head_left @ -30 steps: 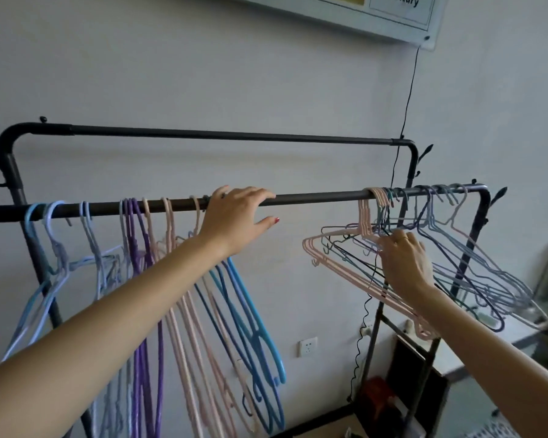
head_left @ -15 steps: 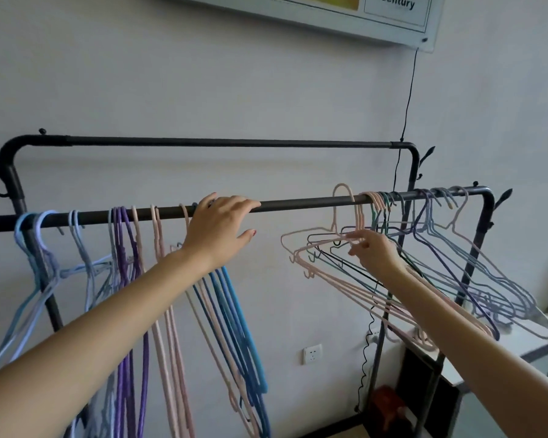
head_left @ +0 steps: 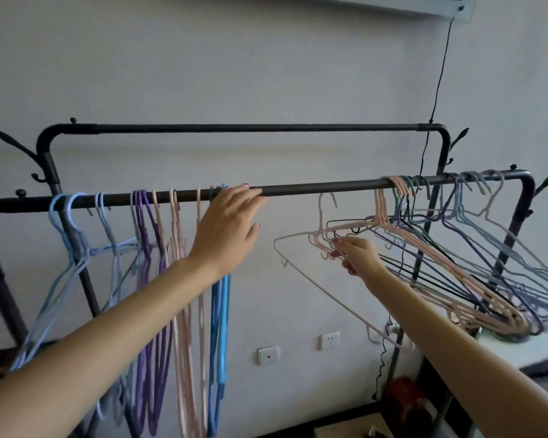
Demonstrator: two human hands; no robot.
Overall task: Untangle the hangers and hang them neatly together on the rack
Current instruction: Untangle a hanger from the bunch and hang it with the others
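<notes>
A black clothes rack has a lower front rail [head_left: 323, 188] across the view. On its left part hang sorted hangers [head_left: 159, 263]: light blue, purple, pink and bright blue. A tangled bunch of pink, dark and lavender hangers [head_left: 450, 248] hangs at the right end. My left hand [head_left: 231, 226] rests with straight fingers on the rail beside the bright blue hangers. My right hand [head_left: 355, 256] pinches a pink hanger [head_left: 301, 273] below the rail; its hook [head_left: 325, 203] is off the rail and left of the bunch.
A higher rear rail [head_left: 253, 128] runs behind, close to the white wall. Two wall sockets [head_left: 298, 347] sit low on the wall. A black cable [head_left: 437, 83] drops from a board above. A white surface [head_left: 525, 346] lies under the tangled bunch at the right.
My right hand has pulled a pink hanger leftward out of the tangled bunch and its hook has come off the rail. My left hand has stayed on the rail.
</notes>
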